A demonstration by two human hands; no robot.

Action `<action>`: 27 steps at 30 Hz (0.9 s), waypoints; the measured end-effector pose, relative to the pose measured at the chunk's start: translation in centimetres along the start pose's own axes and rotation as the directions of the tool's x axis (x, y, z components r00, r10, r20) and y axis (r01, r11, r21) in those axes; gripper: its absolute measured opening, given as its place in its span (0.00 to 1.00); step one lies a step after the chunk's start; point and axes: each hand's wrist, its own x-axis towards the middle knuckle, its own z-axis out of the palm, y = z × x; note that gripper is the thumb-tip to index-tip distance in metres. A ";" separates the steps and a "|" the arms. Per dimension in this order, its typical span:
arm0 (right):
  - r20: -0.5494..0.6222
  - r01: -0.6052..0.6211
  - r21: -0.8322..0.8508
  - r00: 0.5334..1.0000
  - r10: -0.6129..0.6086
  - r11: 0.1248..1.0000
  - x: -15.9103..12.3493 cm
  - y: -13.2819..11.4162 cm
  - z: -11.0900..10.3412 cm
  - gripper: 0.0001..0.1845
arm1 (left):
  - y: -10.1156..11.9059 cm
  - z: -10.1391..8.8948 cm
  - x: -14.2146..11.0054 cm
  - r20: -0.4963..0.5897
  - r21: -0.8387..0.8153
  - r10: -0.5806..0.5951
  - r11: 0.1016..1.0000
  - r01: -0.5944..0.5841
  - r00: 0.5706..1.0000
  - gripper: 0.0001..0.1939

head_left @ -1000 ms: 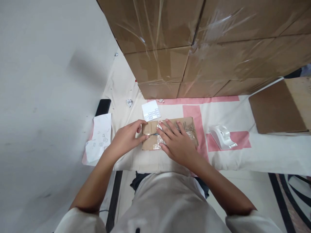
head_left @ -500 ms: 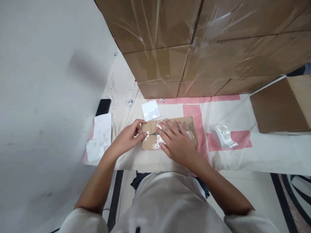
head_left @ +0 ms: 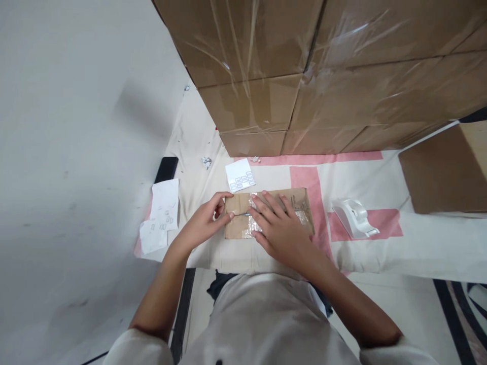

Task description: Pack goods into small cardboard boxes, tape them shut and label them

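Note:
A small flat cardboard box [head_left: 239,230] lies on the cloth-covered table in front of me, with strips of clear tape across its top and a seam along its middle. My left hand [head_left: 207,220] holds the box's left end, index finger at the far corner and thumb at the seam, with the other fingers curled. Spread flat over the middle and right of the top is my right hand [head_left: 279,225], its fingers apart. It hides part of the seam and tape. Just beyond the box lies a white card [head_left: 240,175] with small printed outlines.
A tall stack of taped cardboard boxes [head_left: 258,106] rises at the back. To the right sit a white tape dispenser [head_left: 353,218] and a larger brown box [head_left: 441,172]. On the left are paper sheets [head_left: 162,213], a black phone [head_left: 166,169] and the wall [head_left: 76,152].
My left thumb has slid slightly left, from the box's top to its left edge. My right hand stays spread on the box. The whole view has shifted a little.

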 end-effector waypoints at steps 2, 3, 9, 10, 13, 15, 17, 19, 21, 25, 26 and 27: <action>-0.017 0.018 0.112 1.000 -0.016 0.994 -0.5 0.8 -1.6 0.22 | -0.3 0.0 -0.5 -0.006 -0.039 -0.007 0.999 0.007 1.000 0.25; -0.038 0.010 0.183 0.999 -0.003 0.983 -0.7 1.6 -2.5 0.21 | -0.6 0.0 -0.8 -0.013 -0.057 -0.019 0.998 0.018 1.000 0.26; 0.065 -0.380 0.585 0.903 0.426 0.716 3.9 9.7 -3.3 0.15 | -2.9 -0.2 -4.6 -0.106 -0.103 -0.101 0.991 0.090 0.989 0.27; 0.197 -0.476 0.604 0.867 0.458 0.640 5.6 10.7 -2.0 0.15 | -3.3 -0.3 -5.4 -0.127 -0.105 -0.116 0.989 0.103 0.985 0.27; 0.518 -0.679 0.459 0.729 0.448 0.573 10.8 11.8 2.9 0.20 | -4.3 -0.6 -7.3 -0.190 -0.101 -0.167 0.984 0.150 0.968 0.29; 0.519 -0.691 0.408 0.713 0.471 0.597 13.5 11.4 5.9 0.20 | -4.7 -0.7 -8.3 -0.224 -0.096 -0.197 0.979 0.179 0.955 0.30; 0.467 -0.670 0.396 0.736 0.490 0.628 15.3 10.7 8.1 0.15 | -5.1 -0.7 -9.0 -0.243 -0.095 -0.222 0.974 0.204 0.944 0.30; 0.415 -0.638 0.402 0.767 0.490 0.657 16.0 10.0 9.2 0.09 | -5.4 -0.7 -9.5 -0.257 -0.098 -0.235 0.971 0.216 0.938 0.31; 0.352 -0.581 0.436 0.813 0.464 0.687 15.9 9.5 9.5 0.04 | -5.6 -0.9 -9.6 -0.267 -0.093 -0.231 0.972 0.214 0.936 0.31; 0.153 -0.390 0.547 0.916 0.370 0.740 14.5 9.0 7.4 0.07 | -5.3 -2.1 -8.9 -0.301 0.006 -0.151 0.987 0.160 0.942 0.30; 0.085 -0.322 0.585 0.937 0.340 0.744 14.0 8.8 6.4 0.08 | -4.8 -2.6 -8.6 -0.333 0.046 -0.120 0.989 0.143 0.935 0.30; 0.007 -0.239 0.626 0.954 0.301 0.742 13.6 8.6 5.3 0.09 | -4.1 -3.1 -8.2 -0.384 0.090 -0.087 0.987 0.131 0.919 0.29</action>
